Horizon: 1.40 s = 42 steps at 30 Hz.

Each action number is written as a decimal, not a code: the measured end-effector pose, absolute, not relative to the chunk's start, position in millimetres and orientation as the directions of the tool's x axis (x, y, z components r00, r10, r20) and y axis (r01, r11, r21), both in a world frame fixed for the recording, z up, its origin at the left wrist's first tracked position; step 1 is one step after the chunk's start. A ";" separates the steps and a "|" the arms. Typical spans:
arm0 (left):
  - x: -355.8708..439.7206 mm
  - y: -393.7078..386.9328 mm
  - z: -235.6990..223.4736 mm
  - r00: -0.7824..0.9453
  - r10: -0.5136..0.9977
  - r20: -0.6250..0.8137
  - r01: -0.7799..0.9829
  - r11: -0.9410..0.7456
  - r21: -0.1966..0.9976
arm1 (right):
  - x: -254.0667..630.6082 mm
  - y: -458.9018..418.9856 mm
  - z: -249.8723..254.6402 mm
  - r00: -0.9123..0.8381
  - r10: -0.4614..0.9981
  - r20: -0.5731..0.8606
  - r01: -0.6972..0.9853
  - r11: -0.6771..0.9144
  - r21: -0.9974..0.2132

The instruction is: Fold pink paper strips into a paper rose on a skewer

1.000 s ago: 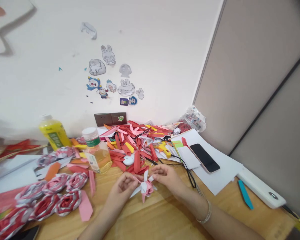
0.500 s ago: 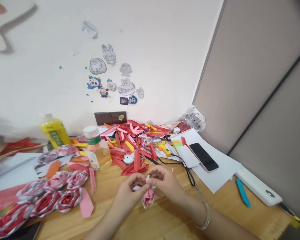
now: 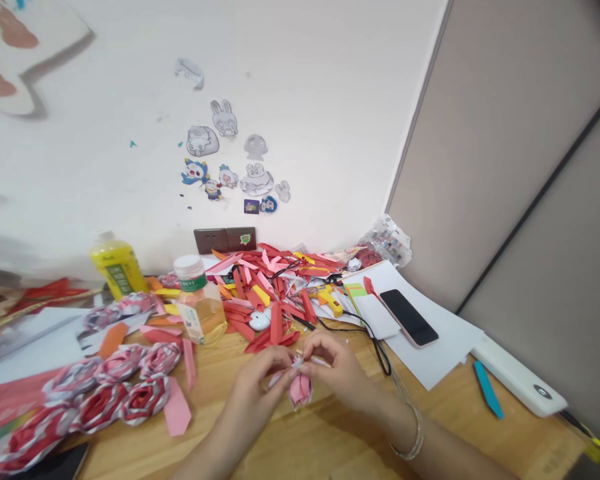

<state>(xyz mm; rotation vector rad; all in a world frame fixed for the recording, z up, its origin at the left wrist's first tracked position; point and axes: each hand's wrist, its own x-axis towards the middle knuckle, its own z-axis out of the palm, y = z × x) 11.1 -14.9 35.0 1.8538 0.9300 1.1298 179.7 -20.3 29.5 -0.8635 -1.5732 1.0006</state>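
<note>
A small pink and white paper rose [image 3: 300,389] hangs between both my hands just above the wooden table [image 3: 325,447]. My left hand [image 3: 263,377] pinches its left side with curled fingers. My right hand [image 3: 333,363], with a bracelet at the wrist, grips its white upper tips. The paper's loose ends are gathered together under my fingertips.
Several finished paper roses [image 3: 125,387] lie at the left. A heap of red, pink and yellow folded strips [image 3: 270,287] fills the back, with a glue bottle [image 3: 200,303], a yellow bottle [image 3: 116,265], a yellow glue gun [image 3: 329,298] and a black phone [image 3: 409,317] on white sheets.
The rose's white points, spread wide a second ago, are now drawn together as both hands closed in on it. The view shifted slightly.
</note>
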 end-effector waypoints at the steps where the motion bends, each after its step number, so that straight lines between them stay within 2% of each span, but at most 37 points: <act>1: 10.1 -14.4 35.2 0.366 0.844 0.393 0.195 -0.482 0.854 | 180.4 -20.6 29.6 -0.199 0.899 0.389 0.082 0.411 -0.908; 5: 7.7 -14.1 37.4 0.433 0.795 0.426 0.220 -0.551 0.805 | 182.0 -22.9 30.8 -0.201 0.885 0.421 0.193 0.457 -0.868; 10: 8.3 -13.3 34.5 0.524 0.832 0.183 0.262 -0.362 0.895 | 179.9 -24.7 30.4 -0.210 0.938 0.277 0.222 0.321 -0.921; 13: 8.4 -8.1 24.9 0.534 0.836 0.127 0.285 -0.319 0.904 | 176.2 -22.6 23.7 -0.193 0.959 0.210 0.313 0.263 -0.913; 17: 9.7 -2.1 11.4 0.483 0.872 0.074 0.273 -0.231 0.934 | 173.6 -19.3 15.2 -0.140 0.962 0.235 0.425 0.272 -0.863; 23: 13.0 -2.9 6.4 0.477 0.877 0.055 0.187 -0.162 0.969 | 176.9 -22.8 23.3 -0.270 0.916 0.296 0.501 0.396 -0.770; 26: 12.2 -2.8 4.6 0.457 0.886 0.072 0.160 -0.162 0.974 | 177.0 -23.2 24.8 -0.309 0.883 0.354 0.504 0.468 -0.726; 28: 11.0 -2.0 3.7 0.447 0.892 0.073 0.160 -0.160 0.974 | 177.4 -22.6 24.9 -0.319 0.884 0.343 0.495 0.464 -0.735; 32: 9.2 0.2 5.9 0.442 0.896 0.055 0.249 -0.181 0.951 | 180.0 -22.0 25.7 -0.357 0.915 0.185 0.461 0.345 -0.818; 35: 9.3 0.4 9.5 0.458 0.889 -0.014 0.312 -0.146 0.939 | 181.2 -22.2 22.6 -0.381 0.918 0.106 0.413 0.272 -0.869; 38: 10.6 -1.4 11.3 0.463 0.884 -0.066 0.305 -0.089 0.948 | 179.8 -21.9 16.7 -0.361 0.924 0.124 0.427 0.282 -0.859; 42: 12.0 -2.7 11.3 0.393 0.919 -0.030 0.341 -0.116 0.933 | 177.8 -20.7 14.3 -0.343 0.923 0.177 0.481 0.334 -0.810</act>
